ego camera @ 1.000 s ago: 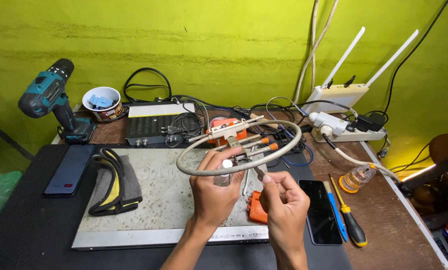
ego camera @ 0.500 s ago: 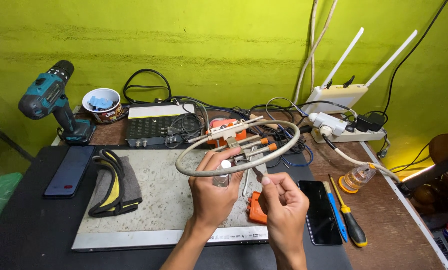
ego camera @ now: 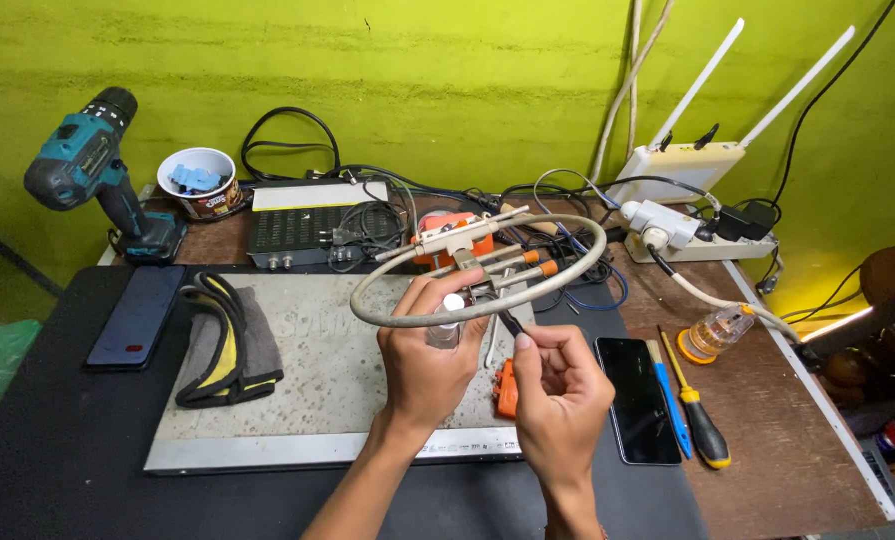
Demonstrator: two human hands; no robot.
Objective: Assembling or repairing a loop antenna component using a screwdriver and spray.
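My left hand (ego camera: 430, 362) grips a small clear bottle with a white cap (ego camera: 451, 318), held upright over the grey work mat (ego camera: 308, 370). My right hand (ego camera: 560, 392) pinches a thin dark tool (ego camera: 509, 322) whose tip points up toward the bottle's cap. In front of both hands arches a grey ring-shaped hoop (ego camera: 488, 272) on a stand, with orange-handled tools (ego camera: 524, 264) behind it. A small orange object (ego camera: 507, 390) lies on the mat between my hands.
A teal cordless drill (ego camera: 93, 170) stands back left beside a cup of blue bits (ego camera: 200, 184). A dark phone (ego camera: 136, 316) and grey-yellow gloves (ego camera: 223, 340) lie left. Right of my hands: another phone (ego camera: 639, 398), screwdrivers (ego camera: 693, 412), power strip (ego camera: 703, 240), white router (ego camera: 683, 162).
Both hands have stayed nearly still; the right hand's tool tip has shifted slightly nearer the bottle's cap.
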